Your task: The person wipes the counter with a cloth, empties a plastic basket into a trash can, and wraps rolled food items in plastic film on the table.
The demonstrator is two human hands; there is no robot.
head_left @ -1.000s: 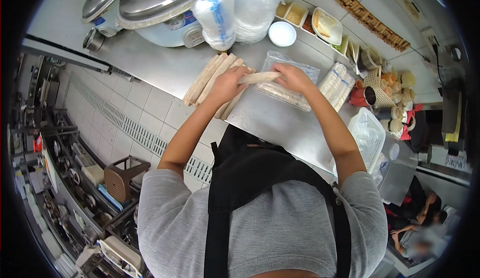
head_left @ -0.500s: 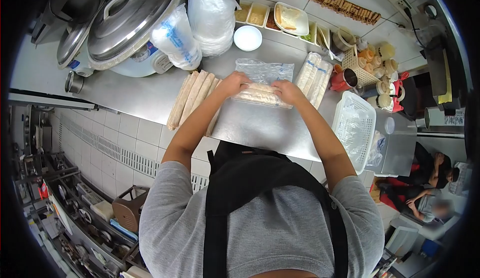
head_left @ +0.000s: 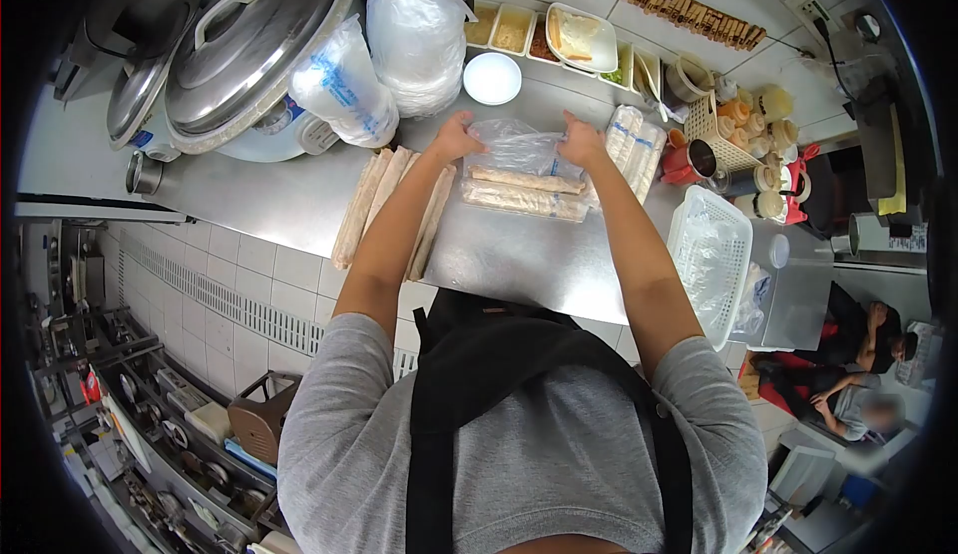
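Observation:
A clear plastic bag (head_left: 517,145) lies on the steel counter with pale, floury-looking rolls (head_left: 524,198) side by side in its near part. My left hand (head_left: 459,141) grips the bag's left edge, past the rolls. At the opposite edge, my right hand (head_left: 582,145) has the plastic between thumb and fingers. The bag's far flap is raised and crumpled between both hands. Unbagged long rolls (head_left: 361,210) lie left, partly hidden under my left forearm. Bagged rolls with blue print (head_left: 639,160) rest just right of my right hand.
A white bowl (head_left: 492,78) stands beyond the bag, before a row of ingredient trays (head_left: 512,30). Large lidded pots (head_left: 254,40) and stuffed plastic bags (head_left: 419,45) occupy the left. On the right are a white basket (head_left: 743,265) and a red jug (head_left: 689,163). Two people sit far right.
Both hands have moved off the rolls to the bag's far part, and slightly apart. The flap, flat before, is now lifted and gathered, leaving the rolls in plain view.

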